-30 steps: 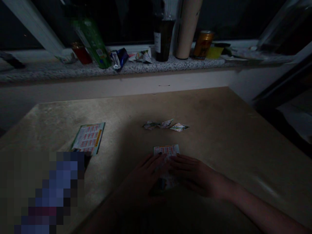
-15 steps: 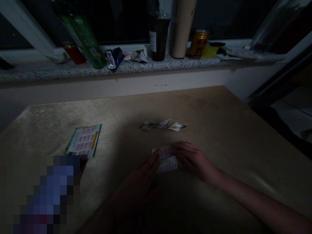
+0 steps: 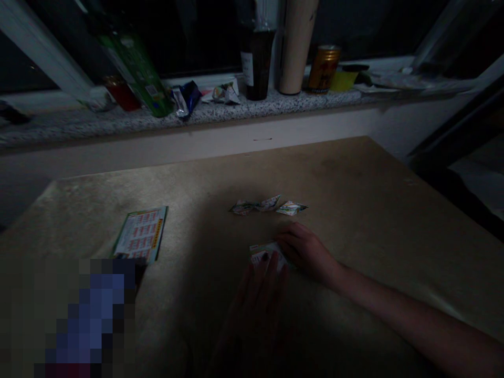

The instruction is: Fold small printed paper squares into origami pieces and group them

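A small printed sheet of paper (image 3: 255, 249) lies partly folded on the table, dim in shadow. My left hand (image 3: 262, 294) rests on its near part with the fingers stretched out flat. At the paper's right edge is my right hand (image 3: 305, 249), its fingers curled in and pinching that side. Just beyond the hands, small folded paper pieces with pointed ends sit in a row, among them a middle one (image 3: 270, 202) and a right-hand one (image 3: 292, 208). The paper's lower part is hidden under my left fingers.
To the left lies a stack of printed calendar cards (image 3: 142, 233), beside a blurred-out patch. On the granite sill (image 3: 212, 114) stand a green bottle (image 3: 144, 79), a dark cup (image 3: 258, 63), a cardboard tube (image 3: 296, 47) and a gold can (image 3: 323, 68), with crumpled wrappers between.
My left hand has moved right and onto the paper, its fingers now pointing away from me. The paper's near part has been folded over. My right hand has shifted slightly, fingers more curled.
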Tool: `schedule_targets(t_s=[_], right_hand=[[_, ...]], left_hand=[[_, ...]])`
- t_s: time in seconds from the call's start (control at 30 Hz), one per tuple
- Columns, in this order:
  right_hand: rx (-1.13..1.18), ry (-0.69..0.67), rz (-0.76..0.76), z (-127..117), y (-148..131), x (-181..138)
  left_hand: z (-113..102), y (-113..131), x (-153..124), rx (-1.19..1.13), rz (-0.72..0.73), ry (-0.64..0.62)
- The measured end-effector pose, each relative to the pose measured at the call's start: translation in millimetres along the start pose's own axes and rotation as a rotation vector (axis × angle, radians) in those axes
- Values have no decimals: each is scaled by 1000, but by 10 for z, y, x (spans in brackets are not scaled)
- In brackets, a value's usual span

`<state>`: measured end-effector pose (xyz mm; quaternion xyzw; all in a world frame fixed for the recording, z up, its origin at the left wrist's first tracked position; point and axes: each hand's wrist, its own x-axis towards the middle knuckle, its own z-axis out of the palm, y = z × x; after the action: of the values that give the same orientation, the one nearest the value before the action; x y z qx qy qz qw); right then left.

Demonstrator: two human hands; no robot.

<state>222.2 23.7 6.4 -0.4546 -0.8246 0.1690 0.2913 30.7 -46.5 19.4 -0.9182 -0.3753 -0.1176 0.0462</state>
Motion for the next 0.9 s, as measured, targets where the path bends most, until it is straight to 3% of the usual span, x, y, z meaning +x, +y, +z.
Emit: schedule_targets(t_s=[0.2,0.9], right_hand=[[-15,18,5,13,14,-4],[-168,-18,72,40,29,15]], left_hand=[[119,60,55,-56,-80,-137],[148,17,36,-188,-137,-178]])
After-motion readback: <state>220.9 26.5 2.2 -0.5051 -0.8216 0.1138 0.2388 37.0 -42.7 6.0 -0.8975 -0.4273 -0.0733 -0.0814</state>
